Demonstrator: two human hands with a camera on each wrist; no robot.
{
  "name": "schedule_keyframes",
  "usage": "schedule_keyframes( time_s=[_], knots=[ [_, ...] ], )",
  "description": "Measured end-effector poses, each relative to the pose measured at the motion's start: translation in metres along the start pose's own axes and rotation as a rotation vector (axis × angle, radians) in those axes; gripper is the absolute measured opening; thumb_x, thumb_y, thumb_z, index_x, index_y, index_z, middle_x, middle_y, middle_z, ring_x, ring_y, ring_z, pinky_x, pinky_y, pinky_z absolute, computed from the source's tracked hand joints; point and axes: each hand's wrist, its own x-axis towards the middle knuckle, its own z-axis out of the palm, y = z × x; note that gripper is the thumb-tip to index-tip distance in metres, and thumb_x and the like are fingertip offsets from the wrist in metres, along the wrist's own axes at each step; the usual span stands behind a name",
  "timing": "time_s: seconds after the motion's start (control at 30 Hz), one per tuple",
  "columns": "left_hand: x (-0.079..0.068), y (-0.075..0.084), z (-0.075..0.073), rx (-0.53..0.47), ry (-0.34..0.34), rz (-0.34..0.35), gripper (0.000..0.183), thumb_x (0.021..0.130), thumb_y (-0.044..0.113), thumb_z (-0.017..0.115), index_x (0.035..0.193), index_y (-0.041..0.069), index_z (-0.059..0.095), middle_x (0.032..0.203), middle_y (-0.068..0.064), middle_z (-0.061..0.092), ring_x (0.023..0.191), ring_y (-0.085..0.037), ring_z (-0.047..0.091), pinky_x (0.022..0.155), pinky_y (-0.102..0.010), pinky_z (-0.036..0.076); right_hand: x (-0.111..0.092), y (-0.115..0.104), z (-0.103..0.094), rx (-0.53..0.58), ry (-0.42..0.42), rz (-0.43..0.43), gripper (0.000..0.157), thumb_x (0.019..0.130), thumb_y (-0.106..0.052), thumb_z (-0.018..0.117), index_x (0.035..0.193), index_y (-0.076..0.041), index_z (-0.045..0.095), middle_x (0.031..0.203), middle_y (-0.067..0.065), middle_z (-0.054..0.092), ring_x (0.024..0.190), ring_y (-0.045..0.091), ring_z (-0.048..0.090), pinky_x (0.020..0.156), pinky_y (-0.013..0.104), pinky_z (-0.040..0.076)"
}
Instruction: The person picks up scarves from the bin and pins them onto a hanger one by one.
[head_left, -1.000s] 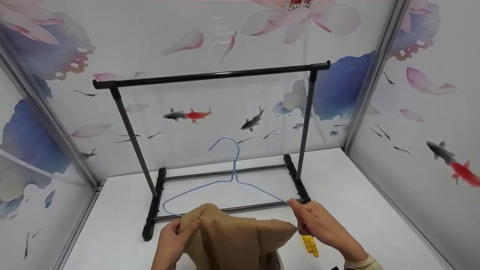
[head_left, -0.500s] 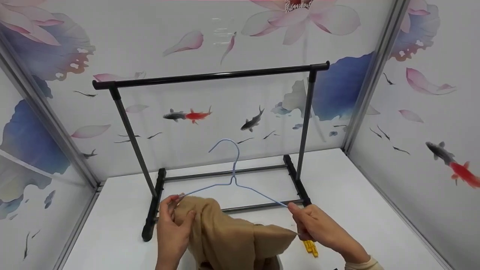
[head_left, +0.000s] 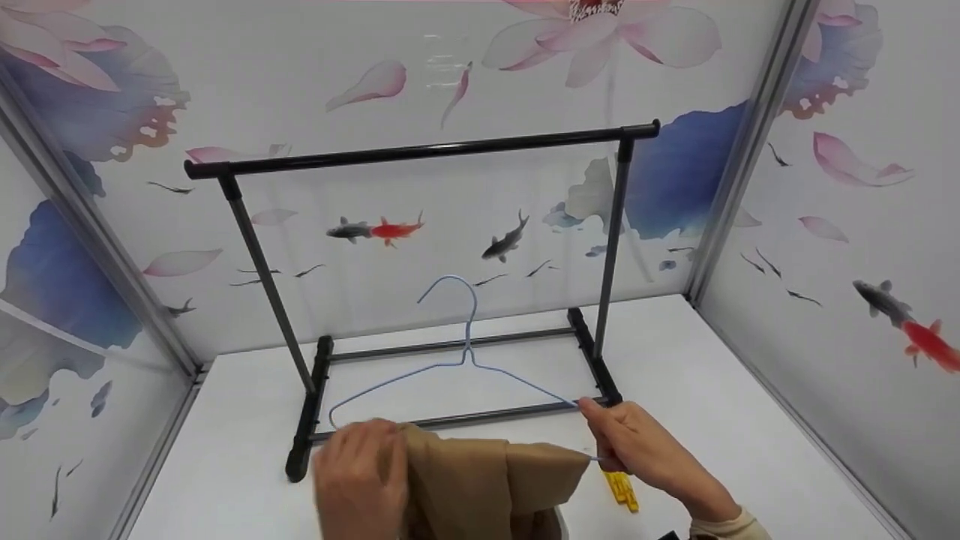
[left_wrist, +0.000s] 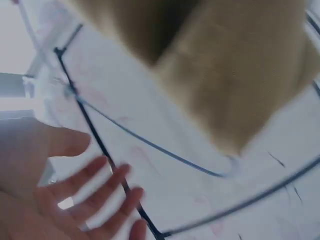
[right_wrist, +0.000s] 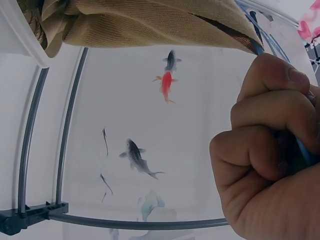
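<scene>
My right hand (head_left: 637,454) grips the right end of a blue wire hanger (head_left: 469,360), its fingers curled round the wire in the right wrist view. The hanger's hook points up. A tan piece of clothing (head_left: 480,469) lies draped over the hanger's lower bar; its exact kind is hard to tell. At the cloth's left end is my left hand (head_left: 360,476), blurred in the head view. The left wrist view shows that hand (left_wrist: 75,195) with fingers spread, apart from the tan cloth (left_wrist: 225,75). The cloth's lower part is out of the frame.
A black garment rack (head_left: 420,154) stands on the white table (head_left: 720,420) beyond the hanger. Yellow plastic pieces (head_left: 621,491) lie by my right hand. Below the cloth shows the pale rim of a container (head_left: 559,521). Printed panels (head_left: 847,247) enclose the table.
My left hand pinched the cloth's left end, rose with it to the hanger's left arm, then came down and let go. The right hand keeps its grip on the hanger.
</scene>
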Motion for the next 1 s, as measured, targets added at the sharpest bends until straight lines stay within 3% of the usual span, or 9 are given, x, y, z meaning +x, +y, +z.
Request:
schedule_keyframes(
  time_s=[0.07,0.13,0.2,0.3,0.47,0.57,0.73,0.87,1.0],
  knots=[
    [-0.003,0.016,0.01,-0.095,-0.084,0.145,0.014,0.08,0.019,0.083,0.091,0.015,0.076,0.095,0.003,0.075,0.101,-0.025,0.067,0.083,-0.052,0.049,0.001,0.0,0.001,-0.009,0.01,-0.005,0.068,0.112,-0.041,0.038,0.064,0.007,0.032,0.051,-0.005,0.034,0.044,0.007,0.031,0.045,0.019,0.026],
    [-0.006,0.032,0.02,-0.134,-0.253,0.229,0.019,0.083,0.028,0.083,0.098,0.018,0.077,0.101,0.008,0.074,0.109,-0.022,0.065,0.088,-0.052,0.049,0.002,-0.001,0.003,-0.01,0.013,-0.012,0.068,0.112,-0.041,0.038,0.063,0.006,0.032,0.051,-0.006,0.035,0.044,0.007,0.03,0.044,0.019,0.026],
    [-0.007,0.045,0.029,-0.111,-0.415,0.265,0.022,0.087,0.033,0.08,0.105,0.021,0.077,0.106,0.01,0.073,0.117,-0.022,0.062,0.092,-0.055,0.048,0.004,-0.001,0.006,-0.008,0.011,-0.02,0.068,0.111,-0.041,0.039,0.063,0.006,0.032,0.05,-0.007,0.036,0.044,0.006,0.031,0.044,0.019,0.026],
    [-0.007,0.056,0.038,-0.068,-0.526,0.255,0.015,0.09,0.03,0.078,0.104,0.023,0.079,0.104,0.01,0.072,0.119,-0.022,0.06,0.095,-0.056,0.046,0.006,-0.001,0.01,0.0,-0.007,-0.026,0.068,0.111,-0.041,0.04,0.064,0.006,0.034,0.051,-0.007,0.038,0.044,0.006,0.032,0.046,0.019,0.028],
    [-0.005,0.064,0.043,-0.122,-0.49,0.169,0.004,0.092,0.024,0.075,0.091,0.027,0.079,0.092,0.014,0.072,0.111,-0.019,0.061,0.094,-0.055,0.044,0.008,-0.003,0.013,-0.045,-0.004,-0.007,0.045,0.104,-0.034,0.061,0.078,0.003,0.058,0.065,-0.004,0.052,0.048,0.005,0.038,0.05,0.02,0.038],
    [-0.003,0.069,0.045,-0.143,-0.475,0.158,0.007,0.095,0.027,0.072,0.09,0.028,0.077,0.09,0.015,0.072,0.108,-0.018,0.061,0.094,-0.055,0.044,0.008,-0.005,0.013,-0.132,-0.004,0.006,0.022,0.093,-0.031,0.077,0.096,-0.009,0.076,0.074,-0.001,0.064,0.05,0.004,0.043,0.052,0.022,0.044],
    [0.001,0.068,0.045,-0.148,-0.526,0.147,0.009,0.099,0.03,0.067,0.1,0.027,0.076,0.098,0.014,0.073,0.11,-0.018,0.062,0.097,-0.056,0.043,0.009,-0.008,0.01,-0.198,-0.021,-0.045,0.014,0.09,-0.028,0.08,0.093,-0.014,0.082,0.071,-0.002,0.07,0.053,0.002,0.044,0.055,0.02,0.044],
    [0.003,0.039,0.033,-0.141,-0.569,0.095,0.023,0.099,0.036,0.068,0.116,0.022,0.072,0.113,0.007,0.072,0.118,-0.022,0.06,0.102,-0.062,0.041,0.008,-0.007,0.006,-0.209,-0.019,-0.067,0.014,0.092,-0.028,0.078,0.091,-0.015,0.082,0.065,-0.008,0.061,0.055,0.0,0.041,0.054,0.018,0.041],
    [0.001,-0.01,0.016,-0.059,-0.495,0.121,0.036,0.093,0.041,0.073,0.12,0.017,0.07,0.117,0.002,0.071,0.116,-0.023,0.063,0.103,-0.065,0.04,0.004,-0.005,-0.002,-0.202,-0.005,-0.047,0.014,0.092,-0.028,0.078,0.091,-0.015,0.082,0.064,-0.008,0.059,0.056,0.001,0.038,0.056,0.019,0.043]
  ],
)
